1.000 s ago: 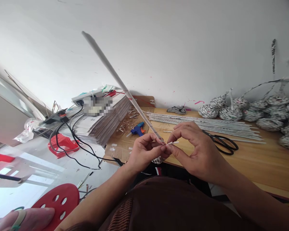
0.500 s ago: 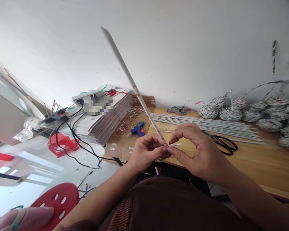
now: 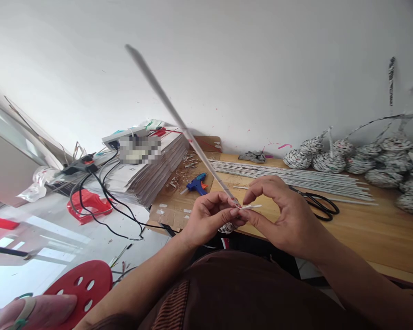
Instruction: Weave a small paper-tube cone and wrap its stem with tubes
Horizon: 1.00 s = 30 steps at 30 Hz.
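Observation:
A long white paper tube (image 3: 177,116) slants up and left from my hands against the wall. My left hand (image 3: 211,217) is closed round its lower end, thumb against the fingers. Beneath those fingers shows part of a small woven paper piece (image 3: 227,228). My right hand (image 3: 278,215) is beside it, thumb and fingers curved, the thumb tip touching a short white paper end (image 3: 251,207) at the joint. Whether the right fingers grip anything is partly hidden.
Behind my hands lie a blue glue gun (image 3: 197,183), a row of paper tubes (image 3: 289,178) and black scissors (image 3: 320,205). Woven paper pieces (image 3: 330,160) stand at the right. A paper stack (image 3: 151,169) and cables (image 3: 103,201) are at left.
The long tube has tilted further to the left, its top end lower. More of the woven piece shows beneath my left hand. My hands have barely moved.

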Tool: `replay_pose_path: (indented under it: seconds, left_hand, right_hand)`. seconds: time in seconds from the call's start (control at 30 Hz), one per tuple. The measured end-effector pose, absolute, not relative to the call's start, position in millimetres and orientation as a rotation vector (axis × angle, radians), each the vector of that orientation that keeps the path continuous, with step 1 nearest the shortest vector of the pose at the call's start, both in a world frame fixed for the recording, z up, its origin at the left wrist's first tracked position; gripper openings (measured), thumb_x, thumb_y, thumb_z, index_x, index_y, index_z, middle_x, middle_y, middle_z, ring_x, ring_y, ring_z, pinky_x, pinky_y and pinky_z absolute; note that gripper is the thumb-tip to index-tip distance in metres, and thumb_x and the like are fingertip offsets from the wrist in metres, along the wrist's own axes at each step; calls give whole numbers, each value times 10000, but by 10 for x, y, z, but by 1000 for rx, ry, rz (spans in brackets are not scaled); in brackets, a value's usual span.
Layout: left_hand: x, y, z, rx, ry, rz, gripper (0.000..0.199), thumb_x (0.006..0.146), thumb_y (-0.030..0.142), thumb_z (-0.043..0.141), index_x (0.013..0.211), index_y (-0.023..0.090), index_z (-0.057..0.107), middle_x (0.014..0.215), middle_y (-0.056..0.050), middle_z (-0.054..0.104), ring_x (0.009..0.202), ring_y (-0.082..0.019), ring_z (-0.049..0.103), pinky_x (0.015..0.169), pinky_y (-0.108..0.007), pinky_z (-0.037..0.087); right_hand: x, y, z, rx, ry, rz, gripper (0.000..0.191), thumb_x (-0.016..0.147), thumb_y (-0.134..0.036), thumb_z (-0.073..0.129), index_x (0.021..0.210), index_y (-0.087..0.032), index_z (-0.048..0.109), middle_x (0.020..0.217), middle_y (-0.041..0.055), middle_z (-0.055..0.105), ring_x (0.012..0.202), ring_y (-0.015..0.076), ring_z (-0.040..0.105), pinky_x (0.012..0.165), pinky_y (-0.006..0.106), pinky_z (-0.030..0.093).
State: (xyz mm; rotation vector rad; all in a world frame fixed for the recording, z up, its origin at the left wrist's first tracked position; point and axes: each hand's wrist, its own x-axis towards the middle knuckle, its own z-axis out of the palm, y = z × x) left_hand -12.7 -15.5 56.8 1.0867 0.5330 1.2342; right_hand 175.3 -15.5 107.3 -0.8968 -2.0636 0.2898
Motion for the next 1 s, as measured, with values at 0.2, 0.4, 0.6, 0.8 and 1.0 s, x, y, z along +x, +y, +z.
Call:
replay_pose_path:
  seconds: [0.2, 0.4, 0.6, 0.8, 1.0]
  left_hand:
    - [-153, -147, 583, 1158, 572, 1338, 175, 774, 226, 775, 863, 147, 647, 806, -35, 694, 777, -184, 724, 710, -294, 602]
    - [-201, -115, 557, 1248, 603, 1389, 163, 745, 156, 788, 827, 153, 647, 823, -39, 687, 793, -188, 720, 731, -302, 584]
    - [-393, -134, 611, 1261, 626, 1509, 176, 715, 152, 801, 789, 149, 641, 783, -36, 680, 741, -189, 722, 657, -279, 603]
    - [-837, -217, 753, 1150, 698, 1667, 181, 684, 188, 827, 759, 160, 665, 760, -8, 668, 692, -155, 713, 603, -235, 619]
    - [-1161, -276, 743, 1005, 840, 1761, 236, 625, 213, 873, 764, 168, 688, 733, 3, 689, 672, -148, 718, 584, -201, 620]
  right_hand:
    - [1809, -147, 1119, -910, -1993, 168, 487, 719, -400, 812, 1132, -263, 594, 1136, 75, 637, 1100, 302, 562, 980, 472, 426]
    - [1912, -133, 1020, -943, -1936, 394, 67, 831, -237, 700, 810, -237, 637, 843, 21, 661, 865, 206, 610, 827, 370, 476]
    - [1928, 115, 778, -1171, -1836, 609, 172, 797, -358, 717, 718, -211, 673, 732, 2, 680, 708, 162, 585, 701, 320, 447]
    - [1771, 399, 444, -1196, -1876, 733, 256, 866, -401, 582, 731, -185, 611, 671, -19, 587, 594, 114, 453, 569, 264, 358]
    - [1516, 706, 228, -1246, -2073, 623, 366, 921, -363, 442, 590, -209, 420, 568, -32, 439, 585, 130, 414, 577, 280, 295]
